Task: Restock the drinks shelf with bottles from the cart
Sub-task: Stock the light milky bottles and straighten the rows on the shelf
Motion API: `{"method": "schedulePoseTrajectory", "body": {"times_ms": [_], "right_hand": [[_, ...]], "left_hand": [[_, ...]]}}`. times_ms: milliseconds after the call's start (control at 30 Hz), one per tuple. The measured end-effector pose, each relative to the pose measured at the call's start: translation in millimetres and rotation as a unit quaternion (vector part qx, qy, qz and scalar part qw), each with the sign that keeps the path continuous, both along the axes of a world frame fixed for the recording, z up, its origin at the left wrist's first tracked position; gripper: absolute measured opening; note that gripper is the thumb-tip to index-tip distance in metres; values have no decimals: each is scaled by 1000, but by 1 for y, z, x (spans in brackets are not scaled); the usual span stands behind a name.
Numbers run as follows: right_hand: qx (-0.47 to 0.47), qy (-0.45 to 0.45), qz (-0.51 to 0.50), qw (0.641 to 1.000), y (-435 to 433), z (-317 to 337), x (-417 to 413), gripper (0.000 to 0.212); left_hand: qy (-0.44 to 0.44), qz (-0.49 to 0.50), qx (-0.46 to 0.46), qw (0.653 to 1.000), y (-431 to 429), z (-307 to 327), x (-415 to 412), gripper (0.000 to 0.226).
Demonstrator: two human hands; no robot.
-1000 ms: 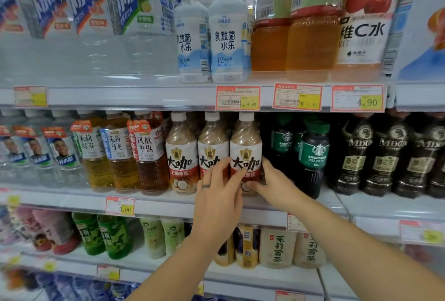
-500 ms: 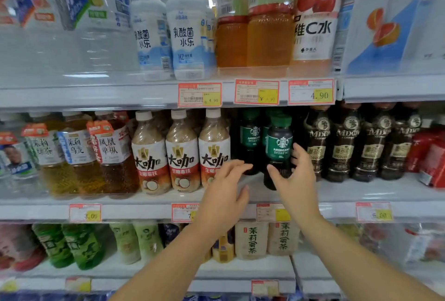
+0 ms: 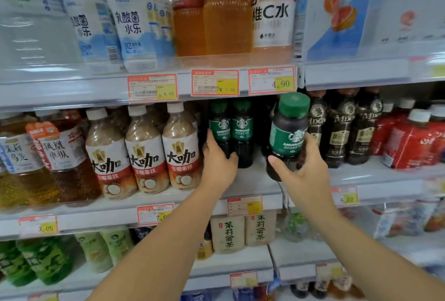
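My right hand point(image 3: 304, 175) grips a dark Americano coffee bottle point(image 3: 287, 132) with a green cap and green label, lifted and tilted just in front of the middle shelf point(image 3: 255, 180). My left hand point(image 3: 218, 163) grips the lower part of another green-label Americano bottle point(image 3: 220, 127) standing deeper on that shelf, with a matching bottle point(image 3: 242, 130) beside it. The cart is out of sight.
Three brown latte bottles point(image 3: 144, 151) stand left of my left hand. Dark coffee bottles point(image 3: 342, 127) and red packs point(image 3: 414, 139) stand to the right. The upper shelf point(image 3: 96, 89) carries white and orange drinks; tea bottles point(image 3: 243, 233) fill the lower shelf.
My right hand closed round the front Americano bottle and pulled it forward and up, tilted. My left hand moved right from the latte bottles and took hold of a rear Americano bottle.
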State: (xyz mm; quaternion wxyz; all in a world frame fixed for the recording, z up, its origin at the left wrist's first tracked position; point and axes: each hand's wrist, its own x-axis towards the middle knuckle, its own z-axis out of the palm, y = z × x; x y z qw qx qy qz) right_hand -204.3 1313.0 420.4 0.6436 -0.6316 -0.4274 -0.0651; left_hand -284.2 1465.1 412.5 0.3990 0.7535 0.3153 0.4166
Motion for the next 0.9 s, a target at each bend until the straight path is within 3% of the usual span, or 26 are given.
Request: {"method": "schedulePoseTrajectory", "body": {"times_ms": [233,400,900], "right_hand": [[-18,21,-16,999,-18,-13,21,61],[-23,19,-18,999,-19,-18,26,60],[-12,31,-24,999,-14,-18,31,60]], "left_hand": [[-5,121,-45,992,-4,8,26,81],[17,138,-4,990,-16,6,23,79],[40,-24,37,998,-47,-2,4,76]]}}
